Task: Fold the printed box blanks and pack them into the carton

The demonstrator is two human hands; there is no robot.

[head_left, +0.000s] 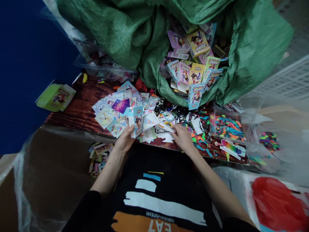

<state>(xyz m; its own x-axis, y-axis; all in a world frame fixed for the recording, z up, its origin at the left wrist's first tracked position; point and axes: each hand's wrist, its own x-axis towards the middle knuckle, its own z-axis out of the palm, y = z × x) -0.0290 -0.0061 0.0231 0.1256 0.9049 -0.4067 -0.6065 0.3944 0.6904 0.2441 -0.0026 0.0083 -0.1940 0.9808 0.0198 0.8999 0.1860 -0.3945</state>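
My left hand [125,139] grips a small light-blue printed carton [138,120], held upright over the front edge of the table. To its right, my right hand [182,138] has thumb and fingers pinched at the end of a small white printed slip [165,127]; its exact kind is unclear. Behind the carton spreads a loose pile of printed cards [106,117], with a purple card [121,105] on top. Black-and-white printed pieces and dark stringy items [177,109] lie just beyond my right hand.
A green woven sack [149,54] full of small cartons [198,43] stands at the back. A lime box [56,98] sits at the left end. Colourful small pieces fill a clear tray [227,125] at right. More cartons [100,156] lie below; a red bag [277,203] is lower right.
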